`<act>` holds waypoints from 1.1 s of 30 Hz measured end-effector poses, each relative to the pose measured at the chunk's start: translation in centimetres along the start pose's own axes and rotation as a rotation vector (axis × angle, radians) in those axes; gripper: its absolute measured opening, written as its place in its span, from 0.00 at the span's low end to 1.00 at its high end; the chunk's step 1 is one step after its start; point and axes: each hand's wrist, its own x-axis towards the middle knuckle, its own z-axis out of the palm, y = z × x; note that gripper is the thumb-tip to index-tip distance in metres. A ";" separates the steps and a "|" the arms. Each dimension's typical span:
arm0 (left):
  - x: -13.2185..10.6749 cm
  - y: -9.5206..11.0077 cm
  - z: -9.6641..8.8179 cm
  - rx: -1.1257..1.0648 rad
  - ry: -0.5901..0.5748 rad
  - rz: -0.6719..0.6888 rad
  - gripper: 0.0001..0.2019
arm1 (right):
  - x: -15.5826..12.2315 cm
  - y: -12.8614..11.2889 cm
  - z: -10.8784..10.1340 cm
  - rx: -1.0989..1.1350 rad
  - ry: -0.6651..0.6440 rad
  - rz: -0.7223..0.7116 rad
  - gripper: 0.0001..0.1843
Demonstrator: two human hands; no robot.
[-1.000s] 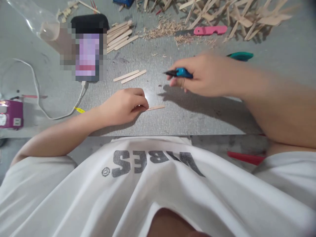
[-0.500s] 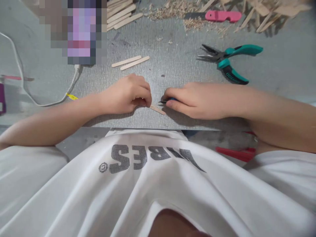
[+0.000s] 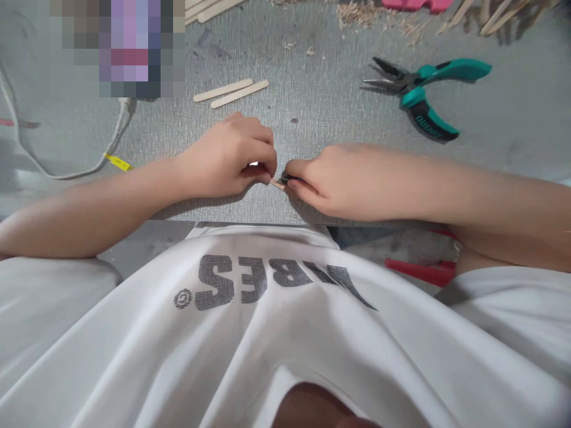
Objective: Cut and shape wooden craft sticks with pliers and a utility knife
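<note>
My left hand point(image 3: 238, 157) is closed, pinching a wooden craft stick point(image 3: 277, 185) between thumb and fingertip near the table's front edge. Only a short piece of the stick shows, slanting down to the right. Opposite it, my right hand point(image 3: 328, 181) is wrapped round a small knife point(image 3: 284, 178). Its dark tip pokes out past the fingers and meets the stick; the handle is hidden in the hand. Beyond my left hand, two more craft sticks point(image 3: 232, 92) lie side by side.
Teal-handled pliers point(image 3: 413, 86) lie spread at the right. Wood shavings point(image 3: 366, 15), a pink tool handle point(image 3: 417, 4) and several sticks point(image 3: 214, 9) are along the far side. A white cable point(image 3: 60, 176) with a yellow tag curves at the left, running to a blurred device.
My right hand has moved left, bringing the knife tip onto the craft stick and covering its end. The view has shifted, so the far items sit higher in the picture.
</note>
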 end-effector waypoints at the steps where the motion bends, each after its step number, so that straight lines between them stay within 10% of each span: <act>1: 0.0 0.1 0.0 0.015 -0.003 -0.001 0.08 | 0.0 -0.1 0.0 -0.001 0.005 0.006 0.24; 33: 1.0 1.8 0.2 0.178 0.007 -0.054 0.08 | 0.6 -1.2 1.0 -0.019 0.015 0.154 0.23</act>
